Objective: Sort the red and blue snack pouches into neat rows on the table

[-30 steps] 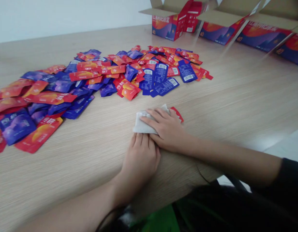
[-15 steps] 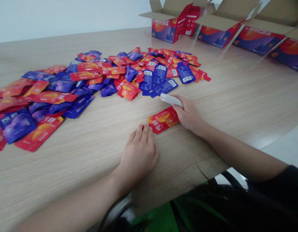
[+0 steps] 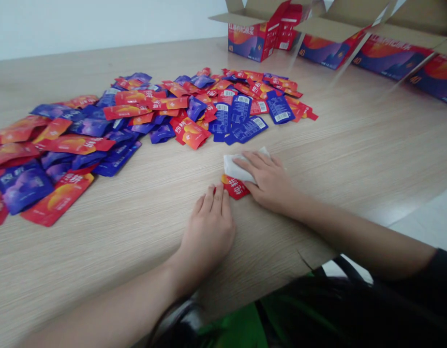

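Note:
A red and orange pouch [image 3: 237, 188] lies on the light wood table, its right part hidden. The fingertips of my left hand [image 3: 211, 220] hold its left end down, fingers close together; a bit of red shows between them. My right hand [image 3: 269, 181] presses a folded white wipe [image 3: 236, 166] onto the pouch, with the thumb along its near side and the fingers spread over the top. Whether the wipe is paper or cloth I cannot tell.
Beyond my hands a long heap of red and blue pouches [image 3: 151, 106] stretches across the table [image 3: 136, 232]. Several open printed cartons stand at the back right, among them one carton [image 3: 247, 41] with its flaps up. A pale wall [image 3: 100, 24] lies behind.
My right hand has moved left and turned palm down, bringing the wipe from above the pouch flat onto it. My left hand stays at the pouch's left end.

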The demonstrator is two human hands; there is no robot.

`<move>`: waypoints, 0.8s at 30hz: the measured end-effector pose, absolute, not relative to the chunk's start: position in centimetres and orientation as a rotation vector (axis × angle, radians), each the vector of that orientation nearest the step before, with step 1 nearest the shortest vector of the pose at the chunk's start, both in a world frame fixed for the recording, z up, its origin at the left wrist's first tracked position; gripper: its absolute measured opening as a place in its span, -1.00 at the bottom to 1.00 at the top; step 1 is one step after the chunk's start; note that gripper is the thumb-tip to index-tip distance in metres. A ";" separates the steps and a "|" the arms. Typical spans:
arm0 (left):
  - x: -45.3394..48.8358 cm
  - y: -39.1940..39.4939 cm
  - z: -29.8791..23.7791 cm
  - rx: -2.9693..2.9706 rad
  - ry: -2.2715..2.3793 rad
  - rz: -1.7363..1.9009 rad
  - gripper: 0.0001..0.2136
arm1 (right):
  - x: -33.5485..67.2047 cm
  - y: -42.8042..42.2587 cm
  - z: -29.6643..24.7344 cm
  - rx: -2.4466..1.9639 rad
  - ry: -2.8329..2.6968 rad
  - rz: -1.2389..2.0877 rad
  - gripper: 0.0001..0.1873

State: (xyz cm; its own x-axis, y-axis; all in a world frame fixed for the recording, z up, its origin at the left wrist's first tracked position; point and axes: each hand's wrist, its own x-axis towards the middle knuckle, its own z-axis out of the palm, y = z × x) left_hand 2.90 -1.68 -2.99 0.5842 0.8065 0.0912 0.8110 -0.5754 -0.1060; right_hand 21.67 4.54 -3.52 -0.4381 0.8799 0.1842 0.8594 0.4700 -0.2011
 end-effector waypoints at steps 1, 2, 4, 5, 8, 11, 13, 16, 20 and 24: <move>2.9 -1.7 -3.0 -2.675 -1.378 -0.021 -0.51 | 22.6 5.0 -3.6 -1.550 -2.405 0.116 -0.46; 2.9 -1.7 -3.0 -2.676 -1.383 -0.005 -0.51 | 23.5 5.5 -3.7 -1.592 -2.348 0.129 -0.47; 2.9 -1.7 -3.1 -2.675 -1.395 0.001 -0.51 | 24.7 6.5 -3.8 -1.622 -2.211 0.188 -0.50; 2.9 -1.7 -3.1 -2.675 -1.403 -0.004 -0.52 | 25.1 6.9 -3.7 -1.609 -2.135 0.221 -0.51; 2.9 -1.7 -3.2 -2.679 -1.405 -0.043 -0.51 | 24.4 7.2 -3.4 -1.496 -1.967 0.234 -0.50; 2.9 -1.7 -3.1 -2.670 -1.372 -0.111 -0.54 | 21.8 5.7 -3.0 -1.326 -2.103 0.153 -0.46; 2.9 -1.6 -2.9 -2.698 -1.355 -0.129 -0.64 | 20.0 4.4 -2.9 -1.190 -2.357 0.158 -0.45; 3.0 -1.7 -2.8 -2.723 -1.356 -0.118 -0.68 | 19.1 3.6 -3.2 -1.157 -2.583 0.163 -0.46; 3.0 -1.8 -3.0 -2.660 -1.370 -0.075 -0.53 | 21.6 4.9 -3.7 -1.483 -2.445 0.116 -0.45; 3.0 -1.8 -3.2 -2.670 -1.386 -0.009 -0.52 | 24.5 6.9 -3.9 -1.652 -2.225 0.138 -0.50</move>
